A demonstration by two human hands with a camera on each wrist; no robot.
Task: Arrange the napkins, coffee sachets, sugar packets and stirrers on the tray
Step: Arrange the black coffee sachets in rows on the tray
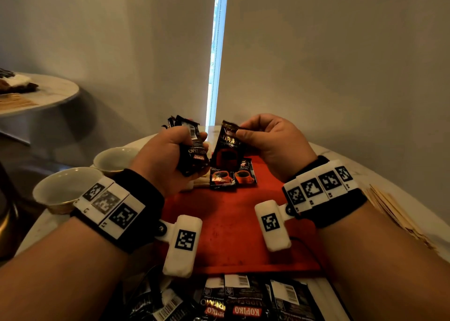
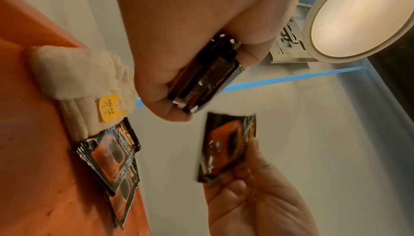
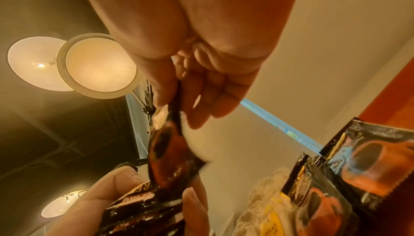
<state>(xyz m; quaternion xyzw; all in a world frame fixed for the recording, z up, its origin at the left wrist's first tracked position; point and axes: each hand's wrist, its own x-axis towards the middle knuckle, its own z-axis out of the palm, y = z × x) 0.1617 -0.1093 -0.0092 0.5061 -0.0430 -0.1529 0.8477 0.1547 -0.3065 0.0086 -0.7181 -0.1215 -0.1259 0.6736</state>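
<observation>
Item: single coffee sachet (image 1: 227, 148), black foil with an orange cup print. Hangs above the far part of the red tray (image 1: 233, 228), pinched at its top seam between thumb and forefinger of the right hand (image 1: 270, 143); the other fingers are loosely curled.

Item: bundle of sachets (image 1: 192, 148), fanned, clamped in the closed fist of the left hand (image 1: 165, 160), just left of the single sachet.

Item: placed sachets (image 1: 232, 178), two overlapped face-up stacks on the tray's far end, touching a pile of white napkins (image 2: 80, 80) to their left.

Item: loose sachets (image 1: 243, 298), heaped off the near edge of the tray.

Item: wooden stirrers (image 1: 394, 213), on the table to the right, off the tray.

Handling, as judged: each sachet is light, flexible and slick, with powder that shifts; the crimped seam gives the surest pinch. Laid flat, it may slide off a stack unless squared.
</observation>
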